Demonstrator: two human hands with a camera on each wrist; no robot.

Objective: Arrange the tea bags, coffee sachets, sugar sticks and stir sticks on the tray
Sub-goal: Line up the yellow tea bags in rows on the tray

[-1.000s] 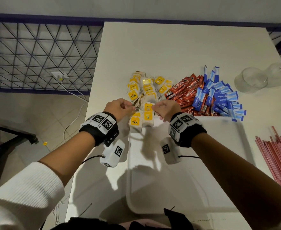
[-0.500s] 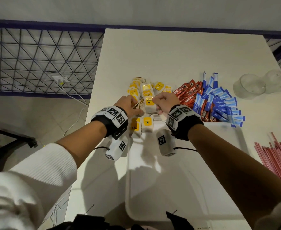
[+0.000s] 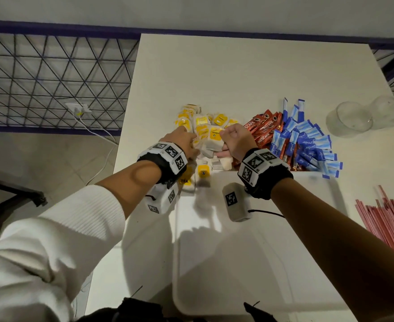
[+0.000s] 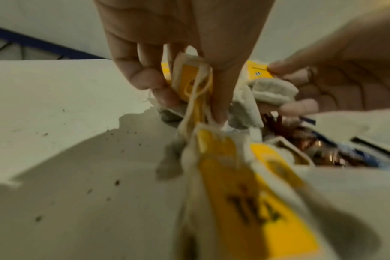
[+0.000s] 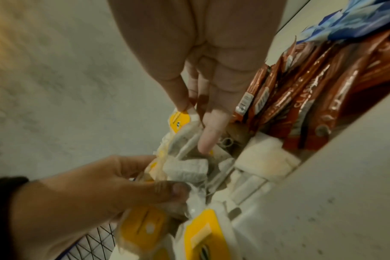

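Left hand [image 3: 184,142] and right hand [image 3: 235,140]: fingers pinched on yellow-tagged tea bags [image 3: 208,135], one tag reading "TEA". Right of the fingers: red "NESCAFE" sachets [image 3: 264,131], blue "equal" sticks [image 3: 307,145]. Tray [image 3: 238,263] rim just below the fingers.

Pale plain wall [image 3: 191,10] at the far side; dark blue metal railing with black triangular wire mesh [image 3: 51,77] to the left; white wall socket with plugged white cable [image 3: 78,110] trailing over beige tiled floor [image 3: 51,159]; white rectangular tabletop [image 3: 249,73] under bright overhead light.
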